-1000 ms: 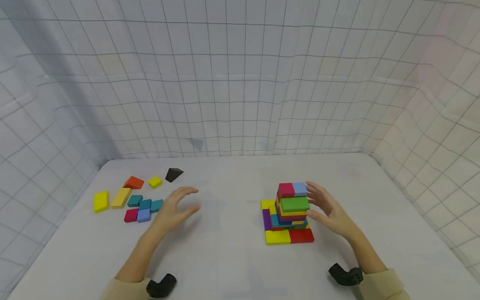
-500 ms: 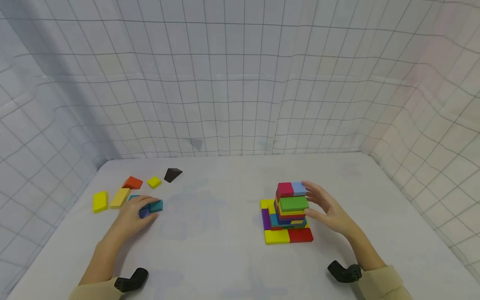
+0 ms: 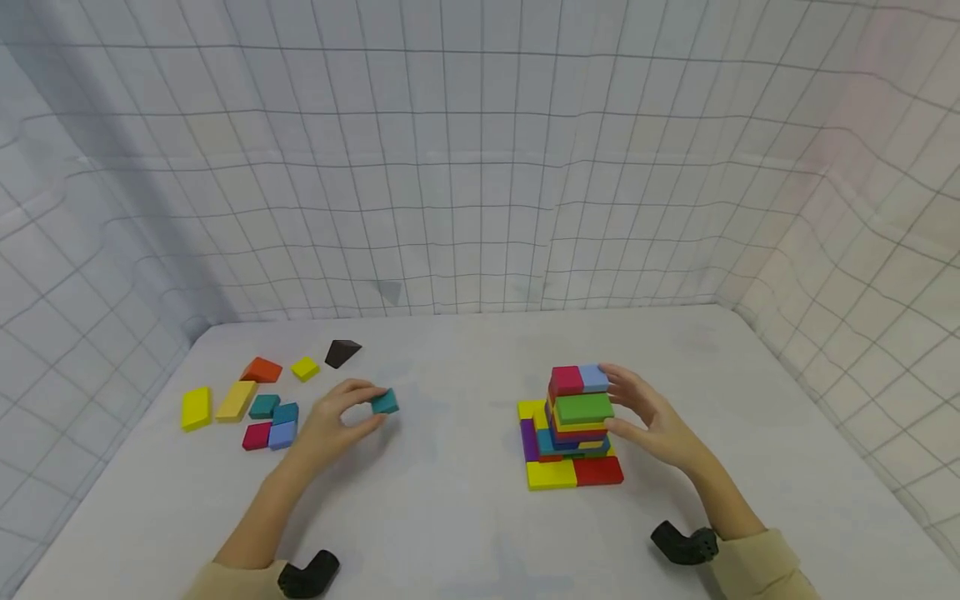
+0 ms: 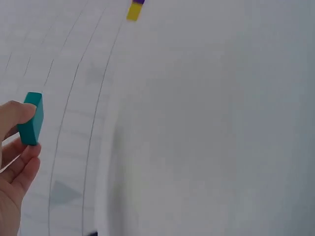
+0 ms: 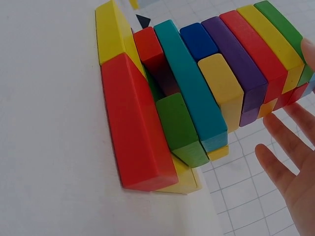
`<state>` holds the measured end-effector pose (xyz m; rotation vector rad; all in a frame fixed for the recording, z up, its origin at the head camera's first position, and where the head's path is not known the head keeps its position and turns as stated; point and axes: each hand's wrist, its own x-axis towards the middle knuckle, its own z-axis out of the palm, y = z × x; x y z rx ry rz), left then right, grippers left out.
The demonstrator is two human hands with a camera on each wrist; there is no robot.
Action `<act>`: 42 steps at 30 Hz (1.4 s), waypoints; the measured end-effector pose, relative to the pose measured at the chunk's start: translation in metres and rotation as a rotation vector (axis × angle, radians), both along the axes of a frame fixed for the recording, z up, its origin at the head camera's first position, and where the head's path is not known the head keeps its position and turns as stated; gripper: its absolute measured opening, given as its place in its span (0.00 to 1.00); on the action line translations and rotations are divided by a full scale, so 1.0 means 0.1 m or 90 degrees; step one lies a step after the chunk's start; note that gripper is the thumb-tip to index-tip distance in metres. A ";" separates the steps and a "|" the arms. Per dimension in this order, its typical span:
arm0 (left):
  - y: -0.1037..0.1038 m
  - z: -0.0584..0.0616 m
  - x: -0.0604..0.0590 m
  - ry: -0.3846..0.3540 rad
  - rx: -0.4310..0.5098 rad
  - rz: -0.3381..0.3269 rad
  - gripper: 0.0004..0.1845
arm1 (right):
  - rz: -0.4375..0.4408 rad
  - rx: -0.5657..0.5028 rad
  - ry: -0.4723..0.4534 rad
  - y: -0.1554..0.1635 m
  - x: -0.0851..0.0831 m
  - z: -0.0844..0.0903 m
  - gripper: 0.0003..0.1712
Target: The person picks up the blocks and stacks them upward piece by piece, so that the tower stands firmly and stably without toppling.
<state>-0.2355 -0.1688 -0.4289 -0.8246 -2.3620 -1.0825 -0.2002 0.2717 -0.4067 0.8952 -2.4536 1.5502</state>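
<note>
The left hand [image 3: 330, 425] is pinching a small teal wooden block [image 3: 385, 402] between thumb and fingertips, holding it above the white bench [image 3: 450, 517], well to the left of the tall stack of coloured wooden blocks [image 3: 576, 417]. The right hand [image 3: 648, 417] is resting with relaxed, straight fingers against that stack's right side, grasping nothing.

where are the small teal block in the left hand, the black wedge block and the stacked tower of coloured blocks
small teal block [image 3: 385, 402], head view, on its top face
black wedge block [image 3: 341, 352], head view, on its sloped dark face
stacked tower of coloured blocks [image 3: 585, 407], head view, on the green block near the top
</note>
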 end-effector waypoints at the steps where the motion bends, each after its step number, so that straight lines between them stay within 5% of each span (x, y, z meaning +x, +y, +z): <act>1: 0.13 0.03 0.01 0.013 0.011 -0.024 0.19 | -0.001 0.000 -0.001 0.00 0.00 0.00 0.39; 7: 0.91 0.21 0.09 0.065 0.081 -0.166 0.19 | 0.003 -0.006 0.002 0.01 -0.01 -0.01 0.39; 16: 1.72 0.41 0.25 0.013 0.080 -0.267 0.17 | 0.010 -0.011 0.004 0.00 -0.01 -0.02 0.39; 20: 1.90 0.44 0.28 0.058 0.034 -0.256 0.16 | 0.020 -0.015 0.011 0.00 -0.02 -0.02 0.40; 31: 2.02 0.44 0.25 0.254 -0.091 -0.138 0.16 | 0.026 0.000 0.000 0.04 -0.03 -0.02 0.40; 42: 2.03 0.40 0.17 0.175 -0.046 -0.166 0.16 | 0.023 0.004 -0.002 0.03 -0.02 -0.01 0.40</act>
